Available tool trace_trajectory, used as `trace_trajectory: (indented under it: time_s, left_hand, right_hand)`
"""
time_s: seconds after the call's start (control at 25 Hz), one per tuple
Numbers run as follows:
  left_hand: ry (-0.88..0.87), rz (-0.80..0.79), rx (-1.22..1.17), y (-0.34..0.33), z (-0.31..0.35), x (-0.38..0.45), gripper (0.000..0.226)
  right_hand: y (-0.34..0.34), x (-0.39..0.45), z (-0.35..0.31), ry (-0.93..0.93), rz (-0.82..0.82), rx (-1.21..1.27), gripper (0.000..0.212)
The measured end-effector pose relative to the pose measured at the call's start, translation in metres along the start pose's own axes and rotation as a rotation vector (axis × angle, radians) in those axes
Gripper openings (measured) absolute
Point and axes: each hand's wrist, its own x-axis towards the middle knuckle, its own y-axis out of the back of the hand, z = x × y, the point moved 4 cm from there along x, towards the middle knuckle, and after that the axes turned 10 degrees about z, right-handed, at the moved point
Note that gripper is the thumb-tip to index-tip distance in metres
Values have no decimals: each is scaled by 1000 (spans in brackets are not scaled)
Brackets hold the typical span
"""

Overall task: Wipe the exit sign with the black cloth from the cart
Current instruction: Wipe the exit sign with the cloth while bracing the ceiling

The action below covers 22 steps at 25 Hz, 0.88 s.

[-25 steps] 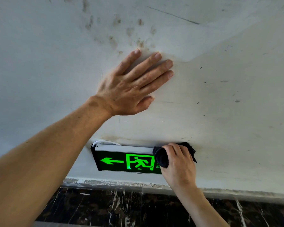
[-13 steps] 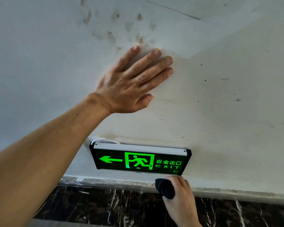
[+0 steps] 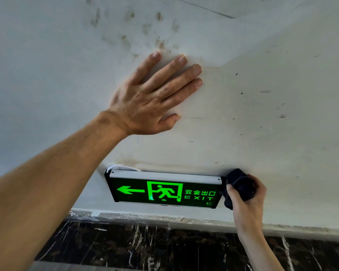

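The exit sign (image 3: 164, 189) is a black box with a lit green arrow, running figure and EXIT lettering, fixed low on a white wall. A silver strip runs along its top edge. My right hand (image 3: 247, 204) grips a bunched black cloth (image 3: 240, 185) and presses it against the sign's right end. The whole green face is uncovered. My left hand (image 3: 155, 96) lies flat on the wall above the sign, fingers spread, holding nothing.
The white wall (image 3: 272, 118) is stained and scuffed, with brown marks above my left hand. A white cable (image 3: 123, 167) loops out behind the sign's top left corner. Below the wall runs a dark marble band (image 3: 164, 249).
My right hand with the cloth slid off the sign's face, dropped below its lower edge, then rose to the sign's right end. The left hand stayed planted on the wall.
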Motion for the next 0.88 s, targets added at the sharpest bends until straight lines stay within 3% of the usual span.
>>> trace_trajectory:
  time_s: [0.16,0.6,0.88]
  left_hand:
    - [3,-3,-6,1,0,1,72]
    - [8,-20,-6,-1,0,-1,73]
    - [3,-18,12,-2,1,-1,73]
  right_hand:
    - [-12,0,6,-29,-95,3,49]
    - [-10,13,39,-203,-38,104,30]
    - [-6,4,75,-324,-62,-36,26]
